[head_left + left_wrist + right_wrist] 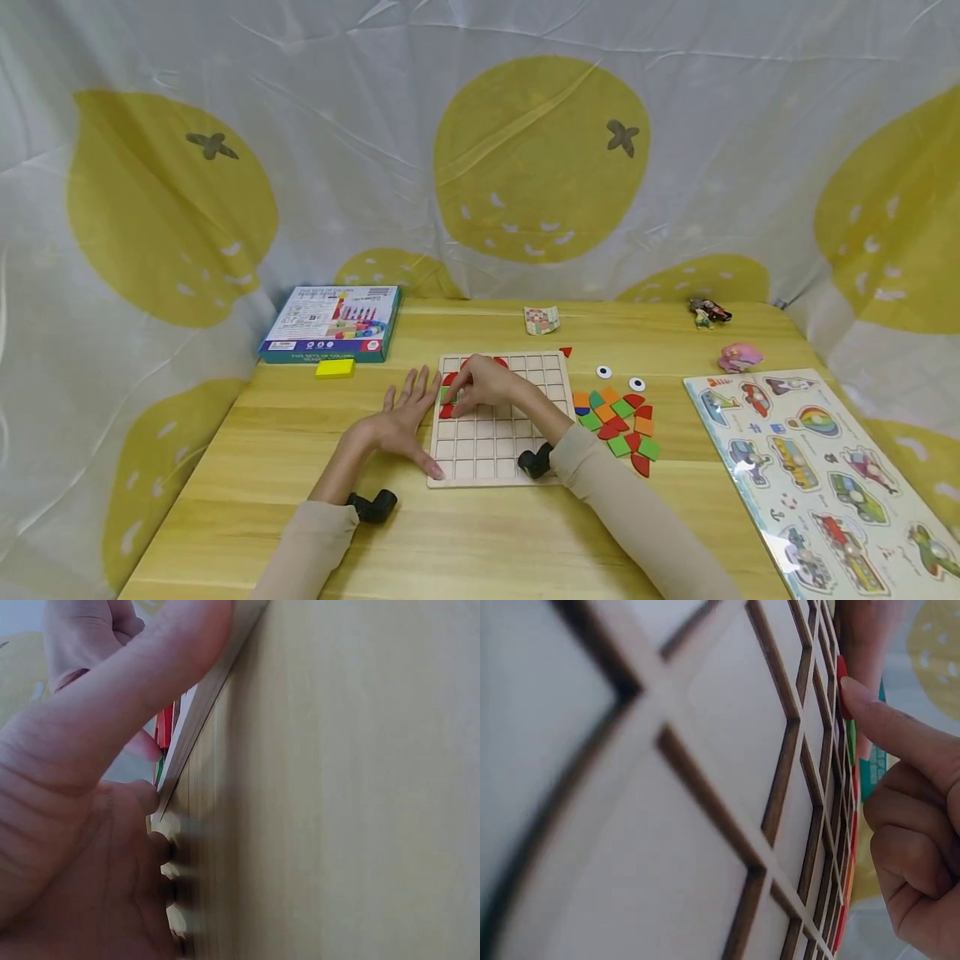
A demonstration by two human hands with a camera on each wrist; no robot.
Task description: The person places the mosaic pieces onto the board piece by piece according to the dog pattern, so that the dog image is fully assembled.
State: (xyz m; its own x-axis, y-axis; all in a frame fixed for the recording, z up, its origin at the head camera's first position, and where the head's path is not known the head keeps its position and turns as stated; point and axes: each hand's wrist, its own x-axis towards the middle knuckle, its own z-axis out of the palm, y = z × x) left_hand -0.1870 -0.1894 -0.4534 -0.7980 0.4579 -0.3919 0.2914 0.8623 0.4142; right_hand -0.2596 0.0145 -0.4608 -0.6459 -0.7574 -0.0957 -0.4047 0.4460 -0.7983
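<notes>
A wooden grid board (486,448) lies on the table. My left hand (401,423) is spread along its left side, with the thumb on the near left corner and the other fingers by the left edge. My right hand (486,383) reaches over the board's upper left. One extended fingertip presses a red tile (844,688) at the board's left edge, while the other fingers are curled. Beside that red tile sits a green tile (851,740) in the same column. More red tiles along the far rows are partly hidden by my right hand.
Loose red, green and orange tiles (617,423) lie right of the board, near two eye discs (603,372). A picture puzzle (813,475), a pink toy (740,357) and a small dark figure (708,313) are farther right. At back left are a box (330,321) and a yellow block (335,368).
</notes>
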